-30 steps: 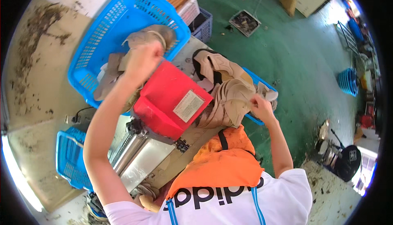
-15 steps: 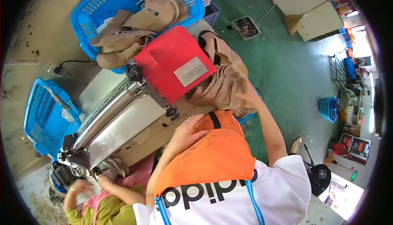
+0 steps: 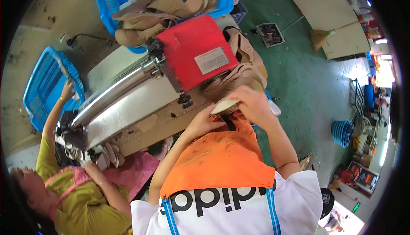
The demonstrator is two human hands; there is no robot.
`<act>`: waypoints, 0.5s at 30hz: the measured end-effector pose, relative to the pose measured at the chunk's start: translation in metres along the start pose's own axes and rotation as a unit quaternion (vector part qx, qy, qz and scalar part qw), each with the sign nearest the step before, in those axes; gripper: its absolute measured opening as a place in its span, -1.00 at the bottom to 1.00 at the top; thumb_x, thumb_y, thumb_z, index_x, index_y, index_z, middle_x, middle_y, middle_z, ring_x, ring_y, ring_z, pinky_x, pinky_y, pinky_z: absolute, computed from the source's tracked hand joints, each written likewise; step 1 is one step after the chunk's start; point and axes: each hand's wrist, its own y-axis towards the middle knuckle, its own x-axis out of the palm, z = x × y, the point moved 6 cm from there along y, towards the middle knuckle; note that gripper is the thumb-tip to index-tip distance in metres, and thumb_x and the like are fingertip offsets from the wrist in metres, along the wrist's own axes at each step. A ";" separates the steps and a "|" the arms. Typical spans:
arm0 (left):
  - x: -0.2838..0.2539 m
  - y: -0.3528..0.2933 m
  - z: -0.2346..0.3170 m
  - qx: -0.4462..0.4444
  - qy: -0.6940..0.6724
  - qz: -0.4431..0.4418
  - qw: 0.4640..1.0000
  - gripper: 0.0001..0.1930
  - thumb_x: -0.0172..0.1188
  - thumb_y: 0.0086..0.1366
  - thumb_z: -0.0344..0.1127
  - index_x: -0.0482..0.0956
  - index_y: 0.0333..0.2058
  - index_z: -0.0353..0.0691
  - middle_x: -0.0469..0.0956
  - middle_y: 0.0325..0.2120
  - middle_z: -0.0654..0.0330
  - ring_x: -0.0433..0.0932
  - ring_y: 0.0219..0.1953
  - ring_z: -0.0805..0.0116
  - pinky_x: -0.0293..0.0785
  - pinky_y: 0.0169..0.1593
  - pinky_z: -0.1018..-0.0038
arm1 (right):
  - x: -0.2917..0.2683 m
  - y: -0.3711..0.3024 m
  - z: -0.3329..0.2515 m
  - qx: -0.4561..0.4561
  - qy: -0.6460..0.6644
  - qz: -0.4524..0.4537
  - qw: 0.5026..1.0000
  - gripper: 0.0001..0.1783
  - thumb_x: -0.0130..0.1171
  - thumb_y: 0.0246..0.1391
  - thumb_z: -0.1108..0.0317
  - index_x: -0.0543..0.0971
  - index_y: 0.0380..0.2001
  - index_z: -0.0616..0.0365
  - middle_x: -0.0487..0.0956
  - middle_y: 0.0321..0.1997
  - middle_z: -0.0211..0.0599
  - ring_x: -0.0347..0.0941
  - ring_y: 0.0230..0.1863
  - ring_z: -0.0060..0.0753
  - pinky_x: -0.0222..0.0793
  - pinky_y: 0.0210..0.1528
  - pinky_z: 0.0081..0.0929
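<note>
My right hand is closed on a thin cream-coloured shoe piece, held tilted above my orange apron. My left hand is at the near left end of that piece, fingertips at its edge and thumb apart. Just beyond my hands lies a pile of tan shoe pieces, beside a machine with a red housing. A white rounded piece shows behind my right wrist; whether my right hand also holds it is unclear.
Metal rollers run leftward from the red housing. A blue basket of tan pieces stands behind it. A co-worker's hand reaches into another blue basket at left. A dustpan lies on the green floor.
My right hand has come from the tan pile toward my left hand, now with the cream piece. The co-worker's arm has reached into the left basket. The view has shifted.
</note>
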 end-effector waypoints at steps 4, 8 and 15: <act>-0.028 -0.049 0.017 -0.019 -0.215 0.105 0.971 -0.67 0.10 0.13 -0.48 0.39 -0.09 -0.35 0.46 -0.18 0.20 0.40 -0.13 0.49 0.32 -0.05 0.54 | -0.007 0.038 -0.022 0.035 0.216 0.037 0.975 -0.70 0.05 -0.14 0.57 0.47 -0.25 0.12 0.49 -0.37 -0.35 0.45 -0.32 -0.40 0.38 -0.28 -0.52; -0.079 -0.128 0.015 0.062 -0.299 0.266 0.914 -0.72 0.03 0.15 -0.55 0.39 -0.12 -0.36 0.46 -0.22 0.25 0.41 -0.18 0.56 0.33 -0.08 0.62 | 0.054 0.054 -0.025 0.038 0.385 -0.081 0.919 -0.41 0.05 -0.06 0.60 0.23 0.10 0.06 0.47 -0.26 -0.35 0.37 -0.24 -0.65 0.32 -0.22 -0.64; -0.134 -0.230 0.015 0.133 -0.293 0.475 0.819 -0.42 -0.01 0.08 -0.64 0.17 0.13 -0.33 0.45 -0.14 0.11 0.42 -0.10 0.45 0.32 -0.02 0.57 | 0.144 0.065 -0.098 -0.088 0.443 -0.213 0.866 -0.27 0.06 -0.05 0.56 0.10 0.21 0.02 0.44 -0.16 -0.29 0.35 -0.17 -0.59 0.29 -0.14 -0.62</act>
